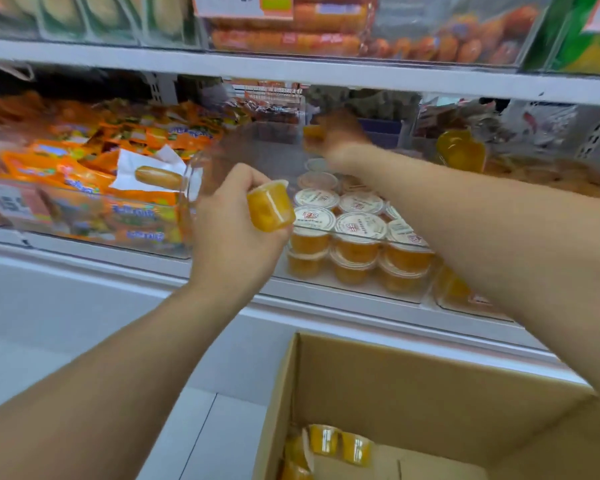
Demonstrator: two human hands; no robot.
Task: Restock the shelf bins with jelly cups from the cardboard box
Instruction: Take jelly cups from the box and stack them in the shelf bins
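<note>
At the far left of the middle shelf [291, 76], a clear bin [84, 233] holds a heap of orange snack packets [84, 174], with a white-wrapped sausage [158, 177] lying on top near its right edge.

Just right of that, the left hand [236, 233] is raised in front of the shelf, its fingers curled around 1 jelly cup [270, 206]. The cup is tilted on its side, orange jelly facing the camera and its lidded end toward the hand.

Behind and to the right of that hand stands the clear jelly bin [361, 289]. White-lidded jelly cups [360, 226] are packed in rows at its front, stacked at least 2 deep, orange showing through the bin's front wall. The back part of the bin looks less full.

Above the back of that bin, the right hand [336, 136] reaches deep under the upper shelf. It is blurred, but its fingers appear closed on a second cup [314, 131], an orange shape at the fingertips. The 2 hands are well apart, the right one farther in and higher.

Further right, another orange cup [461, 155] sits tilted in the neighbouring bin, among blurred packets I cannot make out.

At the lower right, the open cardboard box [413, 386] stands below the shelf. A few orange cups [340, 445] show in its near left corner.
</note>
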